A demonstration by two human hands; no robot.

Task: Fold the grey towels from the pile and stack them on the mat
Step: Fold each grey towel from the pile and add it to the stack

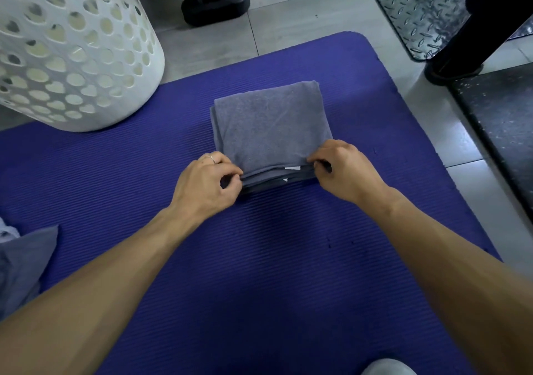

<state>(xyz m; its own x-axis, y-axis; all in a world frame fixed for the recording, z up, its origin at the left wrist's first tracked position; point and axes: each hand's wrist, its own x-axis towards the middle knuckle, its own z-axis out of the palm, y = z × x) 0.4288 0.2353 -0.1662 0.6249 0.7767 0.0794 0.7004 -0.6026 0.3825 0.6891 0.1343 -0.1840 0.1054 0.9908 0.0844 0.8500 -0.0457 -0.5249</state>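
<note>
A folded grey towel (269, 125) lies flat in several layers on the purple mat (259, 259), near its middle. My left hand (206, 183) pinches the towel's near left corner with curled fingers. My right hand (344, 168) pinches the near right corner the same way. Dark hems and a small white label show along the near edge between my hands. More grey towel cloth (21, 265) lies bunched at the left edge of the view, partly on the mat.
A white perforated laundry basket (66, 48) stands at the mat's far left corner. A black stand base (215, 4) sits on the tiled floor beyond. A person's dark leg and shoe (461, 54) are at far right, beside a metal tread plate (421, 8).
</note>
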